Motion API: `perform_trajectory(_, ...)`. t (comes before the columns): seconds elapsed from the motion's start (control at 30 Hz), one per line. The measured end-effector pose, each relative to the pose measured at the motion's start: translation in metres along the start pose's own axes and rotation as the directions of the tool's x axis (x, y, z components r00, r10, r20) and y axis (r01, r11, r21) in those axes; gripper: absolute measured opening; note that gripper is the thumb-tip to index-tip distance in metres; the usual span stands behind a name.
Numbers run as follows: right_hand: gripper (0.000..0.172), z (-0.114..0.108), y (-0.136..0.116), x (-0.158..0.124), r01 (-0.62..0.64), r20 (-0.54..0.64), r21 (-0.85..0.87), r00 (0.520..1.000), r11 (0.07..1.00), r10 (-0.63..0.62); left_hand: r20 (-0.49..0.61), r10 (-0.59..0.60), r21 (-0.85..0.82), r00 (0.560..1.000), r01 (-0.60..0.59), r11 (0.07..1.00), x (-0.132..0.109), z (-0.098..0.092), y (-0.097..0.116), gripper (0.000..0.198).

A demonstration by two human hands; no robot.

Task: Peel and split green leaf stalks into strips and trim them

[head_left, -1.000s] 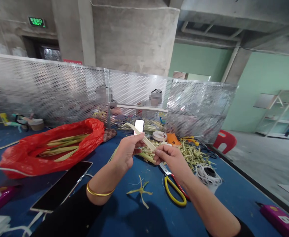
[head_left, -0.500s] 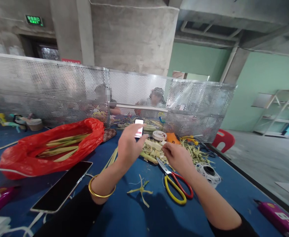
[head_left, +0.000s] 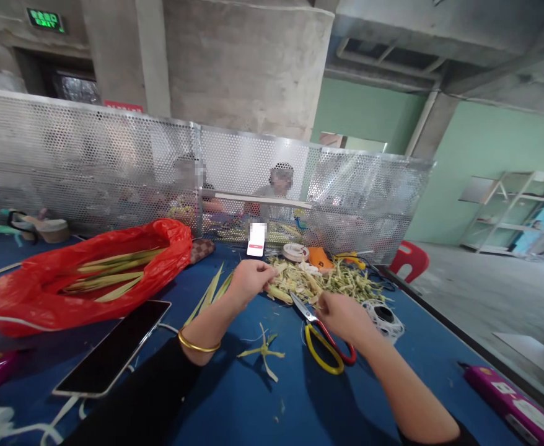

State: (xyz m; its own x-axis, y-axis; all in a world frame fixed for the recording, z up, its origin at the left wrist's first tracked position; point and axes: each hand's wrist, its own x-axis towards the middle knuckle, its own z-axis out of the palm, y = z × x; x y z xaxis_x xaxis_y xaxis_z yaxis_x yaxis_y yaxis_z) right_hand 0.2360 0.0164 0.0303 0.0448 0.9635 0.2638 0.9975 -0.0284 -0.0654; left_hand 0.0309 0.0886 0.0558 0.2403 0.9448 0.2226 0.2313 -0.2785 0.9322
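Observation:
My left hand (head_left: 250, 280), with a gold bangle at the wrist, is closed in a pinch at the left edge of a pile of pale green plant-strip scraps (head_left: 300, 280). Whatever it pinches is too small to make out. My right hand (head_left: 341, 314) is closed too, its fingertips turned away beside a pale strip at the pile's near edge; their contents are hidden. Scissors (head_left: 324, 350) with one yellow and one red handle lie beside and partly under it. Between my forearms rests a small star-shaped piece of knotted plant strips (head_left: 264, 352). A phone with a lit screen (head_left: 256, 238) stands beyond my left hand.
On the left are a red plastic bag (head_left: 16, 297) holding long leaves and a cabled tablet (head_left: 114, 347). A white tape roll (head_left: 295, 252), an orange packet (head_left: 319, 257) and a white cord spool (head_left: 384, 317) surround the scraps. A perforated metal screen (head_left: 253, 161) backs the table, with people behind it.
My left hand has come down from in front of the phone to the scraps, its spread fingers now pinched. My right hand has moved slightly nearer me, toward the scissors.

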Motion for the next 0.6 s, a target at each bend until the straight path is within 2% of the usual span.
perform_trajectory(0.1, 0.019, 0.022, 0.004, -0.016, -0.004, 0.142, -0.038, 0.99, 0.999, 0.009, 0.004, -0.091, -0.103, 0.996, 0.091, 0.991, 0.002, 0.003, -0.006, 0.021)
perform_trajectory(0.17, 0.037, 0.031, 0.004, -0.021, 0.009, 0.193, -0.043, 0.981, 0.999, -0.001, 0.01, -0.138, -0.159, 0.99, 0.138, 0.978, 0.002, 0.006, -0.01, 0.019)
perform_trajectory(0.23, 0.047, 0.035, 0.002, -0.022, 0.013, 0.226, -0.04, 0.974, 0.999, -0.004, 0.02, -0.181, -0.204, 0.983, 0.181, 0.962, 0.002, 0.008, -0.011, 0.017)
perform_trajectory(0.37, 0.045, 0.035, 0.005, -0.016, -0.011, 0.272, -0.012, 0.962, 1.0, 0.014, 0.034, -0.247, -0.27, 0.968, 0.247, 0.93, 0.001, 0.01, -0.011, 0.011)
perform_trajectory(0.5, 0.055, 0.033, 0.014, -0.012, -0.066, 0.29, 0.07, 0.956, 0.995, 0.043, 0.034, -0.281, -0.306, 0.959, 0.278, 0.91, 0.002, 0.013, -0.015, 0.009)
perform_trajectory(0.6, 0.049, 0.028, 0.021, -0.011, -0.124, 0.283, 0.155, 0.956, 0.98, 0.076, 0.03, -0.299, -0.315, 0.954, 0.293, 0.903, 0.003, 0.016, -0.019, 0.01)
